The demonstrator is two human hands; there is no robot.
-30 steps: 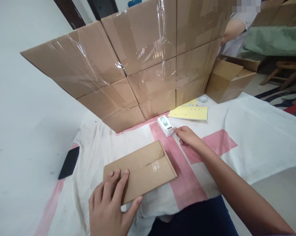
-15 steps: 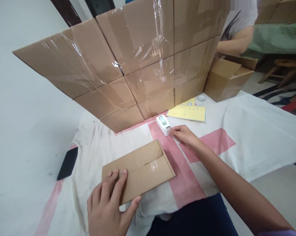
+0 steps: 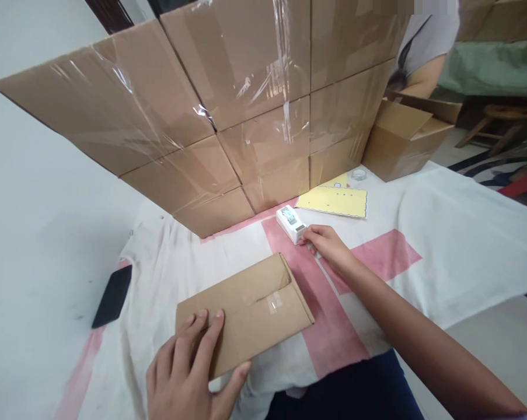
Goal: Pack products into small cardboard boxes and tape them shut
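A flat brown cardboard box [image 3: 250, 318] lies on the cloth, with a small clear tape piece [image 3: 274, 301] near its right end. My left hand [image 3: 187, 364] rests on the box's left part, fingers spread over the top and thumb by the near edge. Beyond the box sits a small white device [image 3: 290, 224] with a greenish panel on top. At its near end is my right hand [image 3: 324, 242], thumb and forefinger pinched together. Whatever lies between those fingertips is too small to make out.
A wall of taped cartons [image 3: 263, 146] stands behind. Yellow sheets [image 3: 333, 201] and a tape roll [image 3: 358, 174] lie at its foot. An opened carton [image 3: 403, 140] stands right, a person [image 3: 425, 64] behind it. A black flat object [image 3: 112, 296] is at the left edge.
The view has shifted slightly. My left hand and the cardboard box appear a little lower and further left. My right hand stays pinched at the white device's near end.
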